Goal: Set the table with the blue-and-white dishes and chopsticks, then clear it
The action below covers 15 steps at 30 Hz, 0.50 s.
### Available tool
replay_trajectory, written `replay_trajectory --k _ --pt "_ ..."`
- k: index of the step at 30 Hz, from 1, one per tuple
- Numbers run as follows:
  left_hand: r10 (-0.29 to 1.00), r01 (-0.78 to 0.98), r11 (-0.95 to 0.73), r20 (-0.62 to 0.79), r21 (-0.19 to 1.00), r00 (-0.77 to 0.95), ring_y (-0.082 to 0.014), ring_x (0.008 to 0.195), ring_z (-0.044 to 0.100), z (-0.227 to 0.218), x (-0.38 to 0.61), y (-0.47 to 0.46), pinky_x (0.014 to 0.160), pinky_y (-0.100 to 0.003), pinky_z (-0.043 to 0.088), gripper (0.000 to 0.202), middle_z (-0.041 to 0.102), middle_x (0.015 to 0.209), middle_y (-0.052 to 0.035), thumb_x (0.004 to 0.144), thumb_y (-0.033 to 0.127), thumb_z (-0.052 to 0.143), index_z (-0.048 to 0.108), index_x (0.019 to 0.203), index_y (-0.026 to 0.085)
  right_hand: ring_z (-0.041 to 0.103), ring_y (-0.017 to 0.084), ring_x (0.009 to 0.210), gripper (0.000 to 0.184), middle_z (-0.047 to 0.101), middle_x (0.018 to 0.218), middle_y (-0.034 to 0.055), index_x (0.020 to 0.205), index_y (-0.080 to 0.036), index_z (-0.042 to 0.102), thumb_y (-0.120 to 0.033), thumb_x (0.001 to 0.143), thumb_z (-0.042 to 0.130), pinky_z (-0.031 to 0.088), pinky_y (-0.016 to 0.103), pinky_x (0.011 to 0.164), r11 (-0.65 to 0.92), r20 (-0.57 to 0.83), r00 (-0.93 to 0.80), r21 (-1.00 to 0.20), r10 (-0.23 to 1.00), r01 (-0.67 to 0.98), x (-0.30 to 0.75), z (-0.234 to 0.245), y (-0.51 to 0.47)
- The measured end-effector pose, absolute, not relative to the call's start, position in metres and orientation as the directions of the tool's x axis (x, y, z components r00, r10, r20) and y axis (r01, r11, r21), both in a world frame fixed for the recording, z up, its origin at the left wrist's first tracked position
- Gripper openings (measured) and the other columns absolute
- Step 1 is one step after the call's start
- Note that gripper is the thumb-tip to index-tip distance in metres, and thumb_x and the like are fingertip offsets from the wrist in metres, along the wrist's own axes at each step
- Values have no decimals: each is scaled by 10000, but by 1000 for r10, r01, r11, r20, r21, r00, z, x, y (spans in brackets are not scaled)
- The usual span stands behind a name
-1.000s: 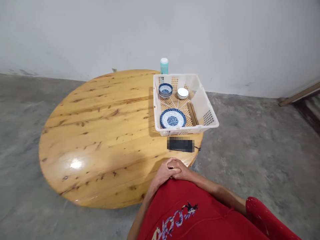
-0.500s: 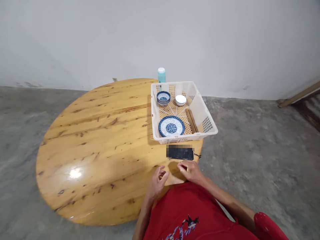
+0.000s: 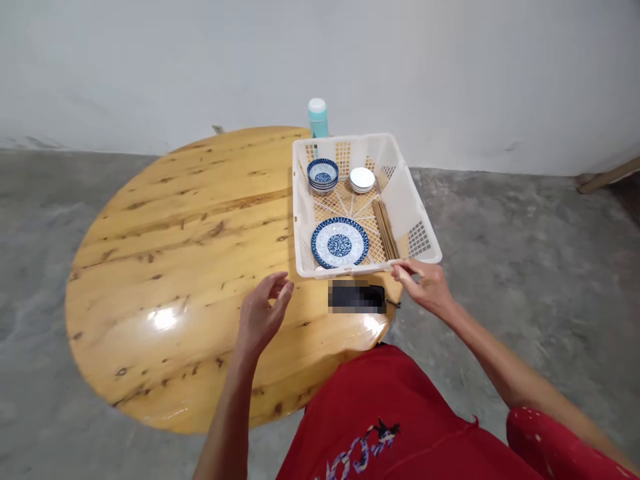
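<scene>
A white plastic basket (image 3: 299, 220) stands at the right side of the wooden table. In it are stacked blue-and-white bowls (image 3: 323, 175), a short stack of small white dishes (image 3: 362, 179), blue-and-white plates (image 3: 340, 243) and a bundle of chopsticks (image 3: 384, 230). My left hand (image 3: 263, 310) hovers over the table, left of the basket's near corner, fingers curved and apart from the thumb, holding nothing. My right hand (image 3: 423, 283) is at the basket's near right rim, fingers loosely bent and empty; whether it touches the rim I cannot tell.
A dark phone (image 3: 357, 297), partly blurred out, lies on the table (image 3: 200, 253) in front of the basket, its strap toward the right edge. Behind the basket stands a light-blue bottle (image 3: 318, 120) with a white cap. A grey wall (image 3: 200, 67) rises behind the table.
My hands have moved apart and forward from near my body: the left toward the table's middle, the right up to the basket's near right corner. The view has shifted slightly.
</scene>
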State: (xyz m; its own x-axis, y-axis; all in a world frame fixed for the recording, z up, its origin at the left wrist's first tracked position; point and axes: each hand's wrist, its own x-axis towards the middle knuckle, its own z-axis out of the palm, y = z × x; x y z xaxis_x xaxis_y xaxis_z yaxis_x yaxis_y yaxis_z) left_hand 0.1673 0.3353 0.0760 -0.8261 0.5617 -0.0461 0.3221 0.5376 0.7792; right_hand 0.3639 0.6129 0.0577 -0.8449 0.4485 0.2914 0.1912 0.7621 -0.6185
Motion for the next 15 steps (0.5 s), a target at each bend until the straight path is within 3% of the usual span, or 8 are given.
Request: replay_trajectory --k 3,6,11,15 --pt "588 399 570 -18 718 -809 -197 914 683 92 152 371 759 -275 504 343 730 1007 -70 926 433 478 633 1115 192 666 169 709 211 723 794 36 930 -177 695 -291 897 521 490 266 684 674 150 -853 -686 500 274 334 63 644" --pt "635 509 669 -59 541 -771 -232 990 663 99 139 417 846 -317 481 325 713 1054 -100 961 326 383 631 1103 171 672 190 790 271 731 904 74 1050 -136 674 -295 858 567 498 278 725 618 -13 -867 -696 497 365 291 53 676" --pt "584 529 811 -337 248 -738 -320 1028 657 76 130 477 857 -378 482 363 669 1051 -233 962 250 340 576 1143 43 652 220 890 305 717 1020 140 1060 -75 665 -256 820 609 475 265 760 712 -245 -875 -511 416 482 224 17 711" --pt "552 560 815 -495 150 -671 -345 1088 643 48 129 497 898 -377 479 359 620 1124 -304 908 162 404 579 1164 -19 643 221 906 279 717 964 147 996 -49 685 -268 847 598 452 235 757 774 -418 -839 -377 349 509 188 -1 715"
